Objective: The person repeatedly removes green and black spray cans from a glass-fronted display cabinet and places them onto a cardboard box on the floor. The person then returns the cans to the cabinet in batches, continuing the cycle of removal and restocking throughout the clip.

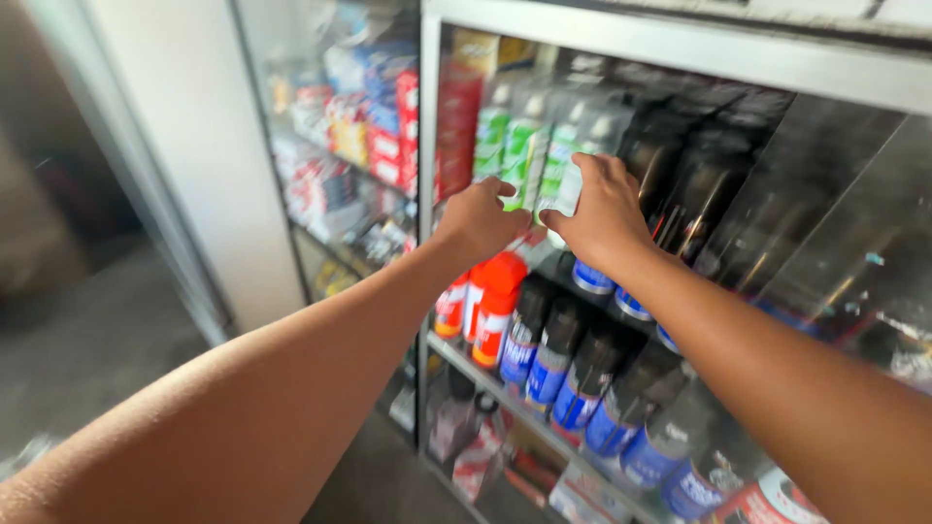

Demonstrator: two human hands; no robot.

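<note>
At the cooler's upper shelf (544,254), both hands close on green-labelled bottles (529,155): left hand (481,221) with fingers curled around 1, right hand (604,209) clasping another, above dark bottles (582,374).

Below the middle of the frame a shelf (505,396) carries a row of dark bottles with blue labels (558,361), and at its left end stand orange-red bottles (495,306). Dark bottles (694,189) fill the upper right behind a reflecting glass door (835,243), under a pale metal frame bar (680,44). In the upper middle-left, a second case holds red, blue and white packets (374,121), beside a white wall panel (194,146) and grey floor (87,349) at left.
</note>
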